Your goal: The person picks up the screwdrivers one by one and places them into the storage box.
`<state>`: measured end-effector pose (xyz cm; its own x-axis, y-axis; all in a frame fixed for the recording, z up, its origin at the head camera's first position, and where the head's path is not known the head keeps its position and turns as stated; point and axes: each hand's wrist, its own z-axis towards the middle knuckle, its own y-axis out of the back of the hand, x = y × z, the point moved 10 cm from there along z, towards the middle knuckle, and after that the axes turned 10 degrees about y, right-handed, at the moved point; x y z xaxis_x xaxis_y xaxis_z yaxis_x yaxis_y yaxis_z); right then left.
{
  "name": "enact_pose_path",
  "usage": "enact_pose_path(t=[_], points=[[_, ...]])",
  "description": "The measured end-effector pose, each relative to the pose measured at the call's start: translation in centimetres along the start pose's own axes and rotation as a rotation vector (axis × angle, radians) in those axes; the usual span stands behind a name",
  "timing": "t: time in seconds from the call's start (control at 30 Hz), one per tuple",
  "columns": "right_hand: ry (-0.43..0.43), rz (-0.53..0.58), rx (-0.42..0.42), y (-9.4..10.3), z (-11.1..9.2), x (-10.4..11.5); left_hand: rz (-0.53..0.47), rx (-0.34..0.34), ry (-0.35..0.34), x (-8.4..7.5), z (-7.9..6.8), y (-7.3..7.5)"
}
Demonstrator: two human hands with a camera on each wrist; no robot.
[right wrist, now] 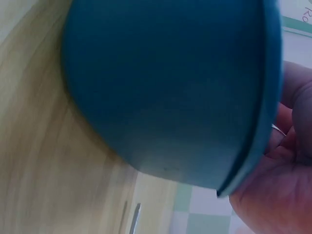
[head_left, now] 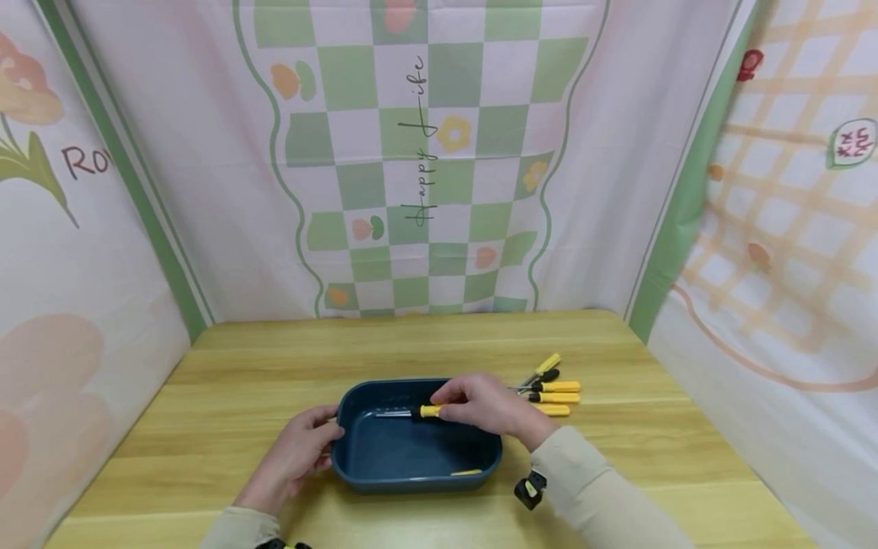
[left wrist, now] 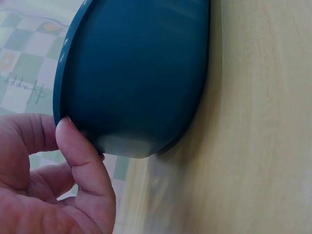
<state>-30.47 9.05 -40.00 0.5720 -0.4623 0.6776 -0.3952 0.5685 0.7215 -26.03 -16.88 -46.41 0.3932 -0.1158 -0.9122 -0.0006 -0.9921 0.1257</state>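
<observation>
A deep blue rectangular container (head_left: 411, 485) with rounded corners sits on the table. My left hand (head_left: 302, 451) pinches its left rim between thumb and fingers, as the left wrist view also shows. Inside the container's outline, my right hand (head_left: 480, 404) holds a screwdriver (head_left: 428, 412) by its yellow handle, the metal shaft pointing left. In the right wrist view the container's outer wall hides the screwdriver, and the right hand (right wrist: 287, 161) shows behind the rim. A small yellow piece (head_left: 468, 473) shows along the container's front wall, at the right.
Several screwdrivers with yellow handles (head_left: 561, 386) lie on the wooden table (head_left: 261, 366) to the container's right, along with a black-handled one (head_left: 551, 375). Their shafts are partly hidden behind the right hand. Patterned curtains (head_left: 480, 175) enclose the table at the back and sides.
</observation>
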Motion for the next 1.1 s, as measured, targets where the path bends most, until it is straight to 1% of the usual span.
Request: enact_pose_path(t=[0.13, 0.33, 0.43, 0.57, 0.7, 1.1], points=[[0.002, -0.016, 0.014, -0.6, 0.3, 0.3, -0.002, 0.001, -0.001, 0.1, 0.0, 0.0], [0.006, -0.052, 0.029, -1.3, 0.9, 0.5, -0.002, -0.004, 0.017, 0.1, -0.1, 0.1], [0.004, -0.058, 0.032, -1.6, 1.1, 0.5, -0.002, 0.004, 0.012, -0.1, -0.2, 0.0], [0.006, -0.097, 0.039, -1.8, 1.3, 0.4, -0.003, 0.013, 0.005, -0.1, -0.2, -0.1], [-0.006, -0.131, 0.049, -2.1, 1.5, 0.3, -0.003, 0.004, 0.017, 0.0, -0.1, 0.1], [-0.048, -0.121, 0.053, -2.2, 1.4, 0.1, 0.008, -0.002, 0.016, 0.0, -0.1, 0.2]])
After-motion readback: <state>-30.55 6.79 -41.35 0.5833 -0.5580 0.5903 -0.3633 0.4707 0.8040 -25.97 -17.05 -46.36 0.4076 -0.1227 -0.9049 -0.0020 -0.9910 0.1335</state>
